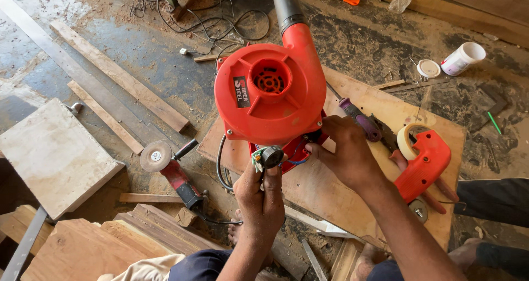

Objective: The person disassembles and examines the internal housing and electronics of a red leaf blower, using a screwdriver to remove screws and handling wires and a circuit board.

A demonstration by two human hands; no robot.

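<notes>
So the red blower is standing up on a plywood board laid on the sawdusty floor, fan housing facing the camera and the dark nozzle pointing away. Looks like it's propped like that so the opened-up bottom end is facing the person, since that's where the wiring is hanging out.

The left hand is coming up from just below the blower, wrist straight, thumb and fingers pinching a small black round part with wires running off it. Narrow grip, closed right on that part, holding it just clear of the housing so the leads aren't getting yanked, I'd guess.

The right hand is reaching in from the blower's lower right, forearm angled across the board, fingers curled into the open cavity by the blue wires. Fingertips are tucked inside, so I can't tell if that grip is actually pinching anything.

Right of the blower, the detached red handle shell is lying on the board with a roll of tape touching it, and a purple-handled screwdriver is sitting just beside the right hand. Left of the blower, off the board, an angle grinder is resting on the floor. A white pot and its lid are sitting well off to the upper right.
</notes>
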